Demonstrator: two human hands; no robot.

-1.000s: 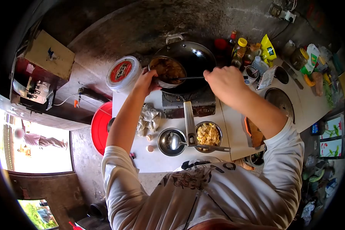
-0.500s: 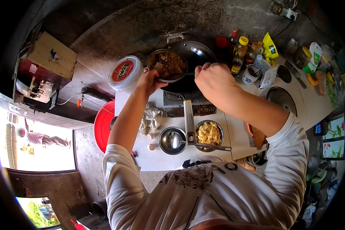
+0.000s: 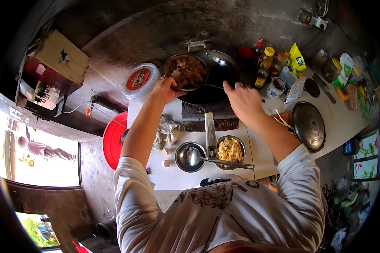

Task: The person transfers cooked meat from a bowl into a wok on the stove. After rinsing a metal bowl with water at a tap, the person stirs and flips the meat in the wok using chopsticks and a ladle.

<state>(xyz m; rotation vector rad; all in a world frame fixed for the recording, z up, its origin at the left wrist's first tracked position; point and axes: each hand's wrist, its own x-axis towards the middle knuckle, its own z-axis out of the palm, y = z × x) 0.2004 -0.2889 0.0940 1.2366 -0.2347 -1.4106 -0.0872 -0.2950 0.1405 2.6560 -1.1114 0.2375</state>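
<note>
My left hand [image 3: 166,89] grips the rim of a metal bowl [image 3: 185,72] of brown food, held over the left part of a dark wok [image 3: 217,63]. My right hand [image 3: 243,98] is closed around a thin dark utensil [image 3: 214,86] that points left to the bowl's lower right edge. The wok stands on a black stove [image 3: 210,118]. Below the stove, a ladle [image 3: 193,156] rests in a metal bowl [image 3: 182,163]. Beside it is a bowl of yellow scrambled food [image 3: 230,150], with the ladle's handle across it.
A round tub with a red label [image 3: 138,79] and a crumpled cloth [image 3: 168,131] lie left. Bottles [image 3: 264,69], a white cup [image 3: 276,87], a yellow packet [image 3: 297,57], a knife [image 3: 325,89] and a round lid [image 3: 309,126] are at the right. Another person [image 3: 44,149] is outside.
The bowl of brown food has tilted toward my view and risen slightly. My right hand moved left, then back right and down with the utensil. The right elbow has come inward, showing more of the lid.
</note>
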